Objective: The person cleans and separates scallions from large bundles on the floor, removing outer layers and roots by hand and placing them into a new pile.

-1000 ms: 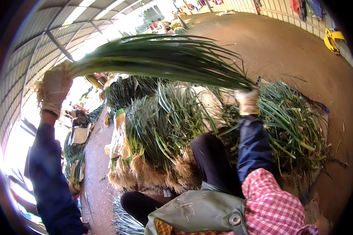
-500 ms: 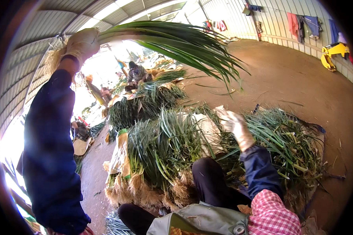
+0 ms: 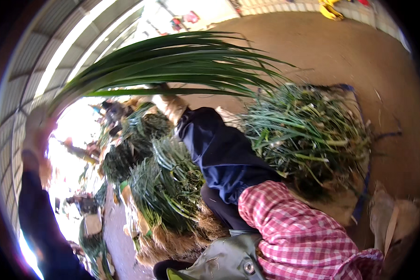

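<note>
My left hand [image 3: 37, 130], gloved and raised at the far left, is closed around the root end of a bunch of green onions [image 3: 172, 63]. The long green leaves arch across the upper middle and droop to the right. My right hand [image 3: 170, 105], in a pale glove, is up beneath the bunch's leaves, which hide its fingers; whether it grips them I cannot tell. Below my right arm lie stacked green onions [image 3: 163, 182], their tan roots [image 3: 172, 240] toward me. To the right is a heap of loose green leaves and stalks [image 3: 308, 135].
A sheet with a blue edge [image 3: 363, 196] lies under the right heap. More onion piles [image 3: 142, 123] stand farther back at left. Brown floor [image 3: 359, 60] stretches to the far wall, where a yellow object [image 3: 330, 10] sits. A grey-green apron [image 3: 219, 256] covers my lap.
My right hand has moved left and up from beside the heap to the bunch's leaves. My left hand has moved left and lower with the bunch. The view has tilted down and turned.
</note>
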Demonstrator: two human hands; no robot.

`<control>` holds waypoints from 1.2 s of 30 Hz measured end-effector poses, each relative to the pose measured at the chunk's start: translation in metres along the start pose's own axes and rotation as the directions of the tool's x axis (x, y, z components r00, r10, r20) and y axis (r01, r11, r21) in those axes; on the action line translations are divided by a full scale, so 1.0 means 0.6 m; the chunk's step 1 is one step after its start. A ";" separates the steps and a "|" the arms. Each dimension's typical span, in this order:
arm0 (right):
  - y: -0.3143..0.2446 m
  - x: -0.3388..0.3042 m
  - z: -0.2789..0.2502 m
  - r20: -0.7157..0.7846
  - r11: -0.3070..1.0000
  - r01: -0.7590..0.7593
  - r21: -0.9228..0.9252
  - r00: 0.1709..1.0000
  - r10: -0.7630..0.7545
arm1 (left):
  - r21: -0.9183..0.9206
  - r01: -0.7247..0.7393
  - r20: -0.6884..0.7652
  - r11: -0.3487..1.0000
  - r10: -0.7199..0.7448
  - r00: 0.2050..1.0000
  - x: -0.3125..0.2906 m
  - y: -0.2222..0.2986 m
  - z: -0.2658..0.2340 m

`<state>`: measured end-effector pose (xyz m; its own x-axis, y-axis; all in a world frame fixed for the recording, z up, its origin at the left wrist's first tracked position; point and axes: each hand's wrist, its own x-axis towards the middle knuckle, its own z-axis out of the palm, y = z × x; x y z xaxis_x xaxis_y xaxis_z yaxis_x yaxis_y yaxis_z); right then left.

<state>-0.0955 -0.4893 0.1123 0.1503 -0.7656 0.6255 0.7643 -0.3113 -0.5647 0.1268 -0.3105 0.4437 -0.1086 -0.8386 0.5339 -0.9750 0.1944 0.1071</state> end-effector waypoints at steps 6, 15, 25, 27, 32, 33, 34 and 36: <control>0.015 0.004 -0.079 -0.089 0.978 0.203 0.039 0.976 -0.199 | 0.604 -0.052 -0.086 0.796 0.130 0.988 -0.057 0.032 0.027; 0.026 -0.187 -0.427 -0.131 0.932 -0.290 0.217 0.937 0.323 | 0.920 0.181 -0.202 0.347 0.026 0.979 -0.221 0.011 -0.047; -0.050 -0.262 -0.542 -0.277 0.141 -0.270 -0.952 0.960 -0.031 | 0.851 0.094 -0.220 0.516 0.190 0.957 -0.323 -0.126 -0.197; -0.043 -0.235 -0.447 -0.117 0.196 -0.111 -0.974 0.993 -0.019 | 0.862 0.100 -0.216 0.496 0.182 0.959 -0.325 -0.121 -0.203; 0.018 -0.171 -0.323 -0.028 -0.086 -0.039 -0.995 0.991 -0.129 | 0.878 0.108 -0.208 0.467 0.168 0.963 -0.328 -0.111 -0.214; 0.029 -0.167 -0.311 -0.068 -0.063 -0.072 -0.995 0.995 -0.077 | 0.882 0.110 -0.206 0.458 0.165 0.965 -0.331 -0.108 -0.222; 0.046 -0.162 -0.320 -0.076 -0.083 -0.077 -0.994 0.997 -0.017 | 0.880 0.110 -0.207 0.463 0.164 0.964 -0.329 -0.105 -0.222; 0.077 -0.160 -0.339 -0.153 -0.085 -0.148 -0.985 0.987 0.051 | 0.885 0.107 -0.199 0.453 0.162 0.966 -0.325 -0.099 -0.223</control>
<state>-0.2022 -0.5447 -0.0838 0.0914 -0.8573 0.5067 -0.7053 -0.4149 -0.5748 0.2318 -0.0904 0.4454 -0.2245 -0.6774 0.7005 -0.6245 -0.4518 -0.6371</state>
